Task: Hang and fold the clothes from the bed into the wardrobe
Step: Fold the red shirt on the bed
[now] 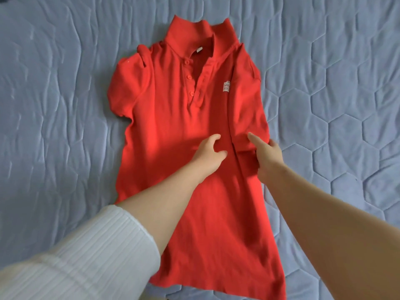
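Two hands are on my red cotton polo shirt (184, 131), flat on the blue quilted bed cover (335, 105): my left hand (207, 154) pinches its middle, my right hand (267, 155) holds the folded-in side, so next I fold the other side.

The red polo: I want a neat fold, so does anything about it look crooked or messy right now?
Yes. The red polo is folded in only on its right side, where the right hand holds the sleeve. The collar stands up unevenly, and the other sleeve is bunched. No damage shows.
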The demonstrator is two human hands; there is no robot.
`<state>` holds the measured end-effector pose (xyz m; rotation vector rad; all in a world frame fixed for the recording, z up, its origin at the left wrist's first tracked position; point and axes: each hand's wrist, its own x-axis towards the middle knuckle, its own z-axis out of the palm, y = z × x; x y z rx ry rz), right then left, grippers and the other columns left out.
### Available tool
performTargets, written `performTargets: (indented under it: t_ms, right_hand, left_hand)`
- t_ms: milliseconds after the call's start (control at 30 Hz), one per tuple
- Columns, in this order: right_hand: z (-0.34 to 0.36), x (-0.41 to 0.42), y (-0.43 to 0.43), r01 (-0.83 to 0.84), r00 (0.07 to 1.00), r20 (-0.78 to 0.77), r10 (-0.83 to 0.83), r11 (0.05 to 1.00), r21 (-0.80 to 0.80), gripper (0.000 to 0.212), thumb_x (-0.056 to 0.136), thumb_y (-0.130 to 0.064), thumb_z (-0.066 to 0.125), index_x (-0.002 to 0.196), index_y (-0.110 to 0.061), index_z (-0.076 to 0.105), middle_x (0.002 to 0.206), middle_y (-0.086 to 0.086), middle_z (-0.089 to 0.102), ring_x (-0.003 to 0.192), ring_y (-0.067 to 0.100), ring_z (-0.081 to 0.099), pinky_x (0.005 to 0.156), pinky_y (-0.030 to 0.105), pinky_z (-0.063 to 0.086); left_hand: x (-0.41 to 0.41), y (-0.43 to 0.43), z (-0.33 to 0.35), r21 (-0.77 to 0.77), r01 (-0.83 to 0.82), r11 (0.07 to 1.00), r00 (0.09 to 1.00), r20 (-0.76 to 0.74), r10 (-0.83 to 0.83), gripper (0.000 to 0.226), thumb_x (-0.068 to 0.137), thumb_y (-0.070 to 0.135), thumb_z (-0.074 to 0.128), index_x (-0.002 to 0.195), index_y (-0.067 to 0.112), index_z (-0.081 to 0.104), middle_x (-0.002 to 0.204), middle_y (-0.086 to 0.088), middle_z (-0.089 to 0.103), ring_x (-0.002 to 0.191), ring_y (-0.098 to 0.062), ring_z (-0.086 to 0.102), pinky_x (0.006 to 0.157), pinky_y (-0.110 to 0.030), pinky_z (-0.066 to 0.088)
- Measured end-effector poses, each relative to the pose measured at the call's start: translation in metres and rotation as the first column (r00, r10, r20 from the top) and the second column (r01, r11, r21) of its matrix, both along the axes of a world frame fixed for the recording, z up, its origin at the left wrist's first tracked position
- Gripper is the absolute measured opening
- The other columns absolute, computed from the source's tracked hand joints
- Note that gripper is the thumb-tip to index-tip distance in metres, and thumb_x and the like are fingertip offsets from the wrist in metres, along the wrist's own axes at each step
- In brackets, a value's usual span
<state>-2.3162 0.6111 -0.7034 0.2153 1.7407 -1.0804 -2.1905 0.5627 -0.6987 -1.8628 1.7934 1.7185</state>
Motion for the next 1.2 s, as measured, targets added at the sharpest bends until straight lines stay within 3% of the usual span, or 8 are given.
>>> performTargets:
  t_ms: [67,167,400,567,667,767,1000,1200]
  right_hand:
    - [0.000,-0.007,-0.013,0.003,0.998,-0.059,-0.004,1.000,-0.023,0.009,0.083,-0.010,0.066,0.083,-0.015,0.058,0.080,0.003,0.062,0.069,0.014,0.058,0.068,0.025,0.053]
    - [0.008,-0.025,-0.029,-0.001,0.959,-0.282,-0.014,0.999,-0.052,0.027,0.084,-0.005,0.062,0.067,-0.020,0.046,0.065,-0.004,0.048,0.057,0.006,0.043,0.047,0.011,0.039]
    - [0.055,-0.099,-0.049,0.172,0.858,-0.465,-0.217,0.975,-0.138,0.028,0.082,-0.010,0.061,0.066,-0.024,0.043,0.065,-0.006,0.046,0.057,0.006,0.042,0.054,0.019,0.038]
    - [0.070,-0.143,-0.046,0.257,0.782,-0.554,-0.285,0.958,-0.129,0.028,0.085,-0.012,0.054,0.110,-0.025,0.057,0.097,-0.004,0.058,0.082,0.012,0.054,0.074,0.022,0.045]
    - [0.063,-0.139,-0.040,0.130,0.815,-0.573,-0.088,0.991,0.033,0.057,0.087,-0.004,0.047,0.140,-0.022,0.035,0.135,0.002,0.045,0.106,0.013,0.051,0.089,0.024,0.041]
    - [0.057,-0.110,-0.035,-0.002,0.712,-0.689,0.135,0.982,0.190,0.055,0.085,-0.003,0.043,0.137,-0.020,0.039,0.142,0.006,0.040,0.125,0.023,0.043,0.103,0.035,0.032]
    - [0.045,-0.021,-0.046,-0.433,0.680,-0.571,0.460,0.880,0.194,0.042,0.082,-0.003,0.046,0.122,-0.013,0.055,0.128,0.013,0.053,0.120,0.029,0.047,0.102,0.037,0.035]
    - [0.032,0.049,-0.069,-0.630,0.713,-0.341,0.612,0.773,0.070,0.045,0.088,-0.009,0.046,0.132,-0.020,0.048,0.134,0.004,0.051,0.103,0.020,0.054,0.076,0.024,0.038]
  left_hand:
    - [-0.003,-0.010,-0.002,0.020,-0.035,0.999,0.999,-0.010,0.035,0.054,0.089,0.018,0.056,0.140,0.021,0.037,0.143,-0.002,0.039,0.128,-0.017,0.040,0.098,-0.023,0.032]
    - [-0.006,-0.021,0.002,0.020,-0.075,0.997,0.997,-0.012,0.076,0.052,0.089,0.019,0.057,0.139,0.021,0.039,0.140,-0.002,0.043,0.126,-0.017,0.043,0.100,-0.026,0.034]
    - [-0.029,-0.036,0.024,0.040,-0.152,0.988,0.985,-0.077,0.155,0.047,0.090,0.017,0.056,0.135,0.020,0.043,0.132,-0.004,0.050,0.111,-0.020,0.053,0.079,-0.025,0.040]
    - [-0.046,-0.042,0.031,0.039,-0.120,0.992,0.989,-0.085,0.123,0.046,0.090,0.018,0.056,0.134,0.021,0.043,0.131,-0.004,0.051,0.102,-0.017,0.053,0.078,-0.025,0.040]
    - [-0.053,-0.042,0.031,0.055,-0.094,0.994,0.992,-0.075,0.098,0.048,0.090,0.020,0.057,0.135,0.023,0.042,0.132,-0.003,0.050,0.099,-0.016,0.053,0.078,-0.025,0.041]
    - [-0.055,-0.038,0.027,0.063,-0.062,0.996,0.997,-0.046,0.065,0.049,0.089,0.019,0.058,0.136,0.021,0.041,0.132,-0.004,0.049,0.110,-0.021,0.054,0.080,-0.026,0.041]
    - [-0.016,-0.047,0.019,-0.022,-0.186,0.982,0.983,0.003,0.186,0.036,0.088,0.013,0.056,0.124,0.018,0.053,0.117,-0.008,0.060,0.107,-0.030,0.058,0.079,-0.028,0.043]
    - [0.058,-0.084,0.016,-0.448,-0.385,0.807,0.883,0.076,0.463,0.024,0.088,0.010,0.052,0.110,0.013,0.062,0.103,-0.011,0.066,0.097,-0.028,0.060,0.080,-0.029,0.039]
